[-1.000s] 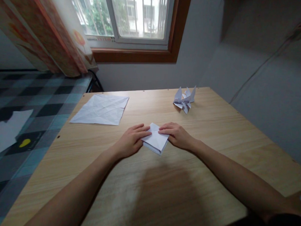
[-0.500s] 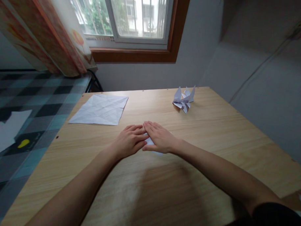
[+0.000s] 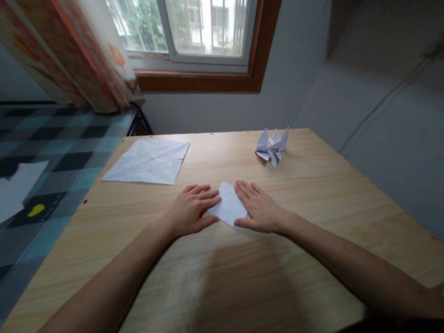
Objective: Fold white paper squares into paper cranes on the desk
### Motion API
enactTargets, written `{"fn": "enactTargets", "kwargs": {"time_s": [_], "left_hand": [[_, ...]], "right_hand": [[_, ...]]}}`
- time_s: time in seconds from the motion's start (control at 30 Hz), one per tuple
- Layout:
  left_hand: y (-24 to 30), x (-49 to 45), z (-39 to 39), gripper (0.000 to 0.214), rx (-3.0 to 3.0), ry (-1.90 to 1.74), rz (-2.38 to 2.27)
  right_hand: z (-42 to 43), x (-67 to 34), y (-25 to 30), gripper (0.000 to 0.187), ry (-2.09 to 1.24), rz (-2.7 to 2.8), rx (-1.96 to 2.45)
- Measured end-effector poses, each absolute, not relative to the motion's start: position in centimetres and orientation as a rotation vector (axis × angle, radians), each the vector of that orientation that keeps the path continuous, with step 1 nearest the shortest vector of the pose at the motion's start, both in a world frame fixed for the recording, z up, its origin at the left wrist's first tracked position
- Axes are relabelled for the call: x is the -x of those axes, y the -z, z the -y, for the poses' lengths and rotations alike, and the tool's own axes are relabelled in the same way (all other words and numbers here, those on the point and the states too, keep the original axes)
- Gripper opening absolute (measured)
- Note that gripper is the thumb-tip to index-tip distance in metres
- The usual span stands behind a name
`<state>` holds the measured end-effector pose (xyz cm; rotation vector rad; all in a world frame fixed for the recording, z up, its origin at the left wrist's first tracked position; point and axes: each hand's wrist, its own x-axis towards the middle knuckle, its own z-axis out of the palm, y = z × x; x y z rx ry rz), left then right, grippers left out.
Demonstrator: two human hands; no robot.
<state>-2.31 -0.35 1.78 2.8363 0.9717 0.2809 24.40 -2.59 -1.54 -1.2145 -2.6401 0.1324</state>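
A small folded piece of white paper (image 3: 227, 205) lies flat on the wooden table (image 3: 276, 280), between my two hands. My left hand (image 3: 196, 208) rests palm down on its left side, fingers spread and covering that edge. On the right side my right hand (image 3: 259, 206) lies flat, fingers stretched out over the paper's right edge. The top corner and the middle of the paper show between them. Parts of both side edges are hidden under the fingers.
A creased white sheet (image 3: 147, 160) lies at the table's far left. Folded paper cranes (image 3: 271, 148) stand near the back edge. To the left, a checked cloth (image 3: 58, 153) carries more white paper (image 3: 13, 193). A window with a curtain is behind.
My right hand has slid to the right, away from my left hand, uncovering the middle of the folded paper. The left hand has stayed almost in place.
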Motion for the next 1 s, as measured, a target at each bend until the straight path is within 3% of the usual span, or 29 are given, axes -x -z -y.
{"fn": "enactTargets", "kwargs": {"time_s": [0.3, 0.47, 0.77, 1.0], "left_hand": [[-1.8, 1.5, 1.0, 0.05, -2.928, -0.397, -1.026], [-2.0, 1.4, 1.2, 0.047, -2.942, -0.421, -0.995], [-1.3, 1.7, 0.8, 0.05, -2.896, -0.447, -0.93], [-1.4, 1.6, 0.8, 0.046, -2.879, -0.456, -0.926]], "right_hand": [[3.9, -25.4, 1.1, 0.08, -0.093, 2.398, 1.069], [4.3, -24.6, 1.0, 0.053, -0.154, 2.427, 1.06], [3.7, -24.8, 1.0, 0.026, -0.179, 2.379, 1.056], [3.5, -24.9, 1.1, 0.017, -0.165, 2.358, 1.041]]}}
